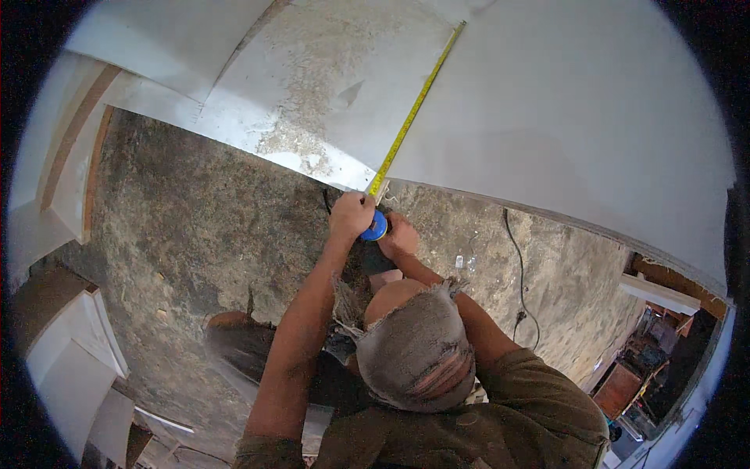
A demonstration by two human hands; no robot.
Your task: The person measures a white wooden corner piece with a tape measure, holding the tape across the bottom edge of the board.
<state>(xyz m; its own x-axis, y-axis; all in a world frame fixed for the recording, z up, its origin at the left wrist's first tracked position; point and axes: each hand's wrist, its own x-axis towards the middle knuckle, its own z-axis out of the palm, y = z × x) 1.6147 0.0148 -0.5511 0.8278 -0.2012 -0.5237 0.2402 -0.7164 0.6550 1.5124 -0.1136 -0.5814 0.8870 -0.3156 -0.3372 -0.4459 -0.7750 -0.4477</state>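
Note:
A tape measure with a round blue case sits between my two hands, near the front edge of a large white panel. Its yellow blade is drawn out, running away from me and slightly right over the board, to end near the far side. My left hand is closed at the case's left side, where the blade comes out. From the right, my right hand grips the case, its fingers partly hidden. The white panel has a dusty, scuffed area left of the blade.
Another pale board overlaps at the far left. A black cable lies on the rough, stained floor to the right. White wooden frames stand at the left. Shelves with assorted items are at the lower right.

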